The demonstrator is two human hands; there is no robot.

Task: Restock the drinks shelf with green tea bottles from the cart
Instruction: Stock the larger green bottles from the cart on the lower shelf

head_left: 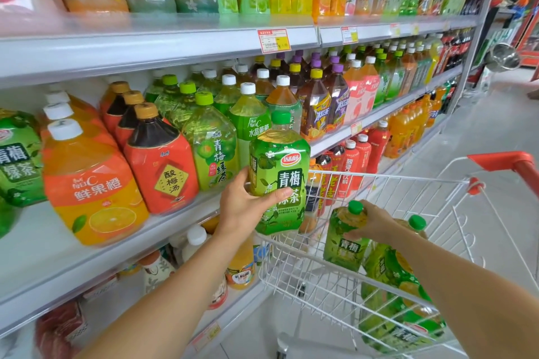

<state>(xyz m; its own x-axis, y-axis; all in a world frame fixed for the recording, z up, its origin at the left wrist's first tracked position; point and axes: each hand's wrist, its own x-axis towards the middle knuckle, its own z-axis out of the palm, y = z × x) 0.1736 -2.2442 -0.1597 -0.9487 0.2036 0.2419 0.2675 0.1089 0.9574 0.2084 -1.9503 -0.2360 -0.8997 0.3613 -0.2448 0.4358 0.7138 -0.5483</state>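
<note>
My left hand (245, 207) grips an upright green tea bottle (280, 172) with a green cap, held in the air between the cart and the middle shelf (175, 220). My right hand (372, 223) holds the shoulder of a second green tea bottle (344, 239), which stands inside the white wire cart (379, 178). More green tea bottles (399, 294) lie in the cart under my right forearm. On the shelf's far left stands a matching green tea bottle (19, 157).
The middle shelf holds large orange juice (90, 183), red plum drink (163, 166) and pale green tea bottles (213, 146). Shelves above and below are packed with drinks. The cart's red handle (507, 162) is at the right. Grey aisle floor (481, 131) stretches beyond.
</note>
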